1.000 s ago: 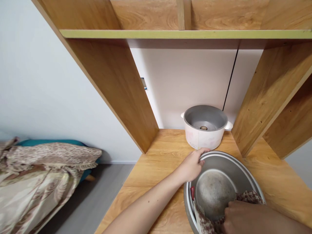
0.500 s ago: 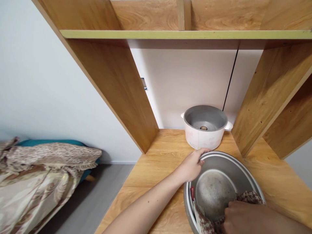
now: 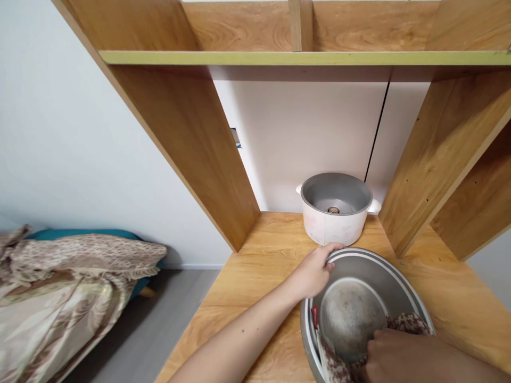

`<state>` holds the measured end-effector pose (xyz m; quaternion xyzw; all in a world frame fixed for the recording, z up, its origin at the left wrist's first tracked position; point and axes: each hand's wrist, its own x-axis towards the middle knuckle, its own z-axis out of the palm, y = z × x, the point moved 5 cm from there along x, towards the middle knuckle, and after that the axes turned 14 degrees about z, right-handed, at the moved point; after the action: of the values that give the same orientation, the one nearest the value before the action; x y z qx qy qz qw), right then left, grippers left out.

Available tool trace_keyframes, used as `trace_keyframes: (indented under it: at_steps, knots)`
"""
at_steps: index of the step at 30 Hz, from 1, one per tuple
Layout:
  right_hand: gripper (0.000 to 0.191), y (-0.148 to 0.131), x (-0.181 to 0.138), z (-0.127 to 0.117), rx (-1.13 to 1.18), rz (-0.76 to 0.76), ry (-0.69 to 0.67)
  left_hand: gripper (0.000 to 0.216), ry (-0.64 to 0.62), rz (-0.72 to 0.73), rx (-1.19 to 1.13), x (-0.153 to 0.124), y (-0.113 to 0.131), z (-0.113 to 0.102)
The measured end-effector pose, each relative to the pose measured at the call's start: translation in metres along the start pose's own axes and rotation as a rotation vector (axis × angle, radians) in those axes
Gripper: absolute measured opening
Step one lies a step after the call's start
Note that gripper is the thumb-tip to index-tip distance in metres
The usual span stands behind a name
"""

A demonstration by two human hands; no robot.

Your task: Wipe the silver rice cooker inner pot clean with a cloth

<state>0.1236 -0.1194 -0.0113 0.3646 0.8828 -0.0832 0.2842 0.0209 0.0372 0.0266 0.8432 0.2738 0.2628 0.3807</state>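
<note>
Two bare hands work at a round metal basin (image 3: 379, 279) on the wooden bench (image 3: 239, 287). The left hand (image 3: 317, 274) has its grip closed over the basin's far-left rim, fingers bent around the edge. The right hand (image 3: 385, 354) is folded into a fist inside the basin's near side, its grip closed on a brown patterned cloth (image 3: 409, 322); its fingertips are hidden. A red tag (image 3: 315, 317) shows by the basin's left inner wall. Just beyond the basin stands a white pot (image 3: 334, 227) with a grey interior; whether they touch, I cannot tell.
</note>
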Motion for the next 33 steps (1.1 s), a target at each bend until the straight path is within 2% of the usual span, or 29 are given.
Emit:
trace_keyframes:
  at_steps: [7, 11, 15, 19, 23, 33]
  knots:
    - [0.024, 0.002, 0.002, 0.005, 0.049, 0.027, 0.011, 0.056, 0.008, -0.007, 0.011, 0.000, -0.002, 0.001]
    - [0.021, 0.003, 0.004, 0.008, 0.033, 0.061, -0.043, 0.057, 0.002, -0.006, 0.009, 0.000, -0.003, 0.001]
    - [0.020, 0.004, 0.004, 0.009, 0.073, 0.057, 0.017, 0.057, 0.005, 0.004, 0.005, 0.000, -0.003, 0.001]
    - [0.023, 0.005, 0.003, 0.013, 0.098, 0.075, 0.022, 0.057, 0.018, 0.012, -0.004, -0.001, -0.003, 0.001]
    - [0.023, 0.005, 0.001, 0.008, 0.136, 0.070, 0.039, 0.057, 0.010, 0.010, 0.002, 0.000, -0.002, 0.001]
    - [0.021, -0.001, -0.004, -0.006, 0.006, 0.023, -0.001, 0.057, 0.018, 0.020, 0.003, 0.000, -0.003, 0.001]
